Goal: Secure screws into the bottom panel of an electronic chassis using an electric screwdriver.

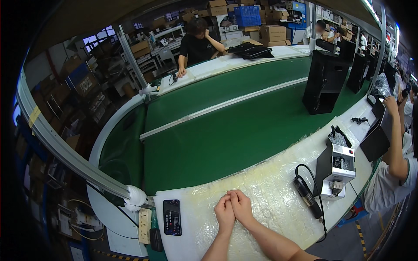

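My left hand (224, 212) and my right hand (240, 205) rest together on the plastic-covered white bench (278, 187), fingers curled and touching each other. Nothing can be seen in either hand. A black phone (172, 217) lies flat to the left of my hands. An electric screwdriver (307, 196) with a black cable lies to the right.
A white screw-feeder box (338, 167) stands at the right. Behind the bench runs a green conveyor belt (226, 130) carrying black upright cases (324, 81). One person leans on the far bench (198, 43); another works at my right (394, 148). A power strip (144, 225) hangs at the left edge.
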Demonstrator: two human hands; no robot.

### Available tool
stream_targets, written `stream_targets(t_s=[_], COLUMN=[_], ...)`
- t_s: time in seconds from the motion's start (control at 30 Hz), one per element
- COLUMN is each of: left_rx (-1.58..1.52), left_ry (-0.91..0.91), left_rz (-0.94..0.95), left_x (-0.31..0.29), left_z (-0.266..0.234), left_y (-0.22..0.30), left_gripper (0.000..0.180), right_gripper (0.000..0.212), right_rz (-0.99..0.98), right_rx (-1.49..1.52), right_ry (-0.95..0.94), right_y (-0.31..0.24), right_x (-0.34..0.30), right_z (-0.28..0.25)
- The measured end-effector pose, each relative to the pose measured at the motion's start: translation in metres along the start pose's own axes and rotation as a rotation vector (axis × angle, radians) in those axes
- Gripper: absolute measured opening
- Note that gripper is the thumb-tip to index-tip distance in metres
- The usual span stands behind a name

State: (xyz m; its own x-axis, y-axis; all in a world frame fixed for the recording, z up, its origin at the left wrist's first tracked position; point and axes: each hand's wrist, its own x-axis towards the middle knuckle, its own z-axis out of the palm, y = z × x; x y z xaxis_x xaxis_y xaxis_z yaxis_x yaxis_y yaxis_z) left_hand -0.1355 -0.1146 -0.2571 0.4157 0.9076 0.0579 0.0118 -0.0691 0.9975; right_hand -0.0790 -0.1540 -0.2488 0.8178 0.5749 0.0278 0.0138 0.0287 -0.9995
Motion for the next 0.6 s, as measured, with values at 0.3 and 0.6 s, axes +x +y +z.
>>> stream_targets(t_s=[0.3, 0.6], left_rx=[0.012, -0.168], left_ry=[0.0, -0.008], left_rz=[0.012, -0.083], left_x=[0.0001, -0.002], left_z=[-0.0004, -0.0047], left_y=[-0.0003, 0.0001], left_gripper=[0.016, 0.018], right_gripper=[0.024, 0.024], right_rz=[0.004, 0.029], right_rx=[0.017, 0.127], right_ry=[-0.001, -0.007], right_y=[0.0003, 0.0045], right_x=[-0.0003, 0.0005], right_z=[0.0001, 0.0003])
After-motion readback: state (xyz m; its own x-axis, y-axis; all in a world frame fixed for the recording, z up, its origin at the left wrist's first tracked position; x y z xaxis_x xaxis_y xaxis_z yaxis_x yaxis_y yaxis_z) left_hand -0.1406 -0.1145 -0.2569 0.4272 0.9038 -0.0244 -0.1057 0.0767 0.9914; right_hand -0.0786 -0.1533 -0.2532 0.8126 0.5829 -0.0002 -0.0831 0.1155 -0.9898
